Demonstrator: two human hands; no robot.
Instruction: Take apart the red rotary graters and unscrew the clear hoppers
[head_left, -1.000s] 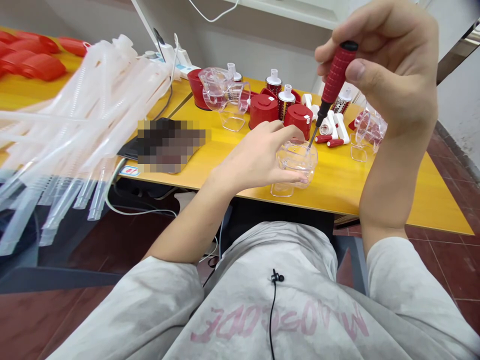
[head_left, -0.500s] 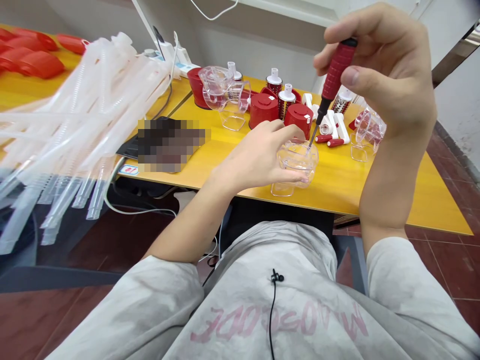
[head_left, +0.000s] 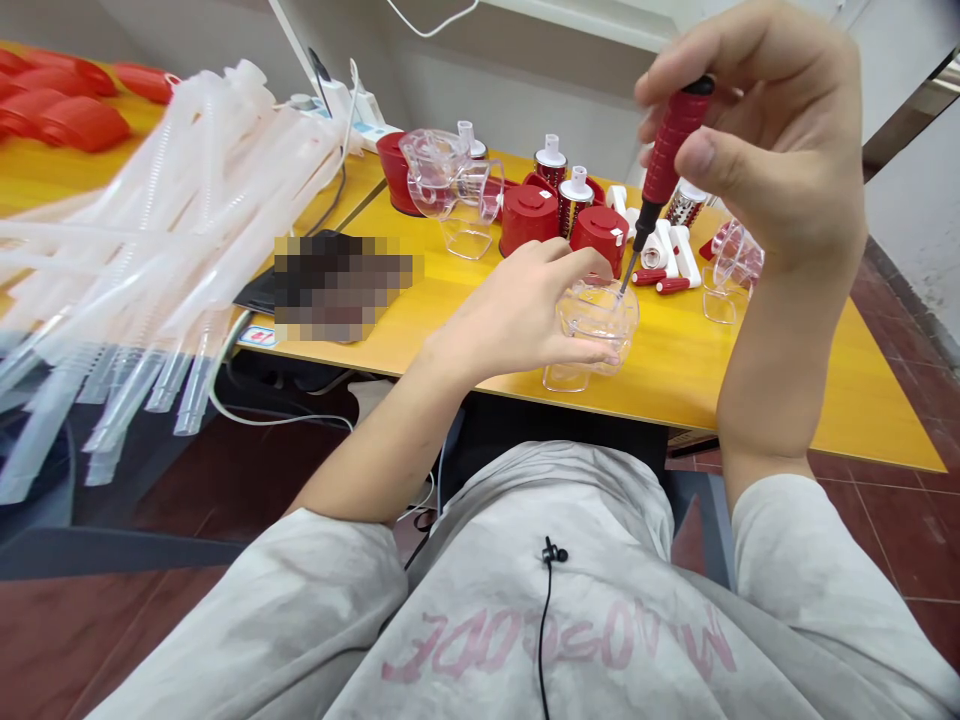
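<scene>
Pinching a small screwdriver (head_left: pixel 670 150) with a ribbed red handle between thumb and fingertips, the right hand (head_left: pixel 757 130) holds it tilted, its thin tip reaching down into a clear plastic housing (head_left: pixel 596 325). The left hand (head_left: pixel 517 310) curves around that housing with its fingers spread over the top and side. The housing stands on the yellow surface (head_left: pixel 757 400), just in front of two red caps (head_left: pixel 600 240).

Judging by how things lie, the work looks only part done. Two more clear housings (head_left: pixel 450 175) (head_left: pixel 735 265) stand well apart from the hands, and metal grater drums (head_left: pixel 574 200) with white tops stand separately among the caps. Loose white and red pieces (head_left: pixel 667 270) lie near the far edge. A heap of ribbed plastic tubes (head_left: pixel 187 200) fills the left side, with red covers (head_left: pixel 79 125) beyond it.

No brand can be read on any part. Pink letters run upside down across the grey sweatshirt (head_left: pixel 555 640), too worn and folded to read with confidence, and a small label (head_left: pixel 257 337) at the surface edge is too small to make out
</scene>
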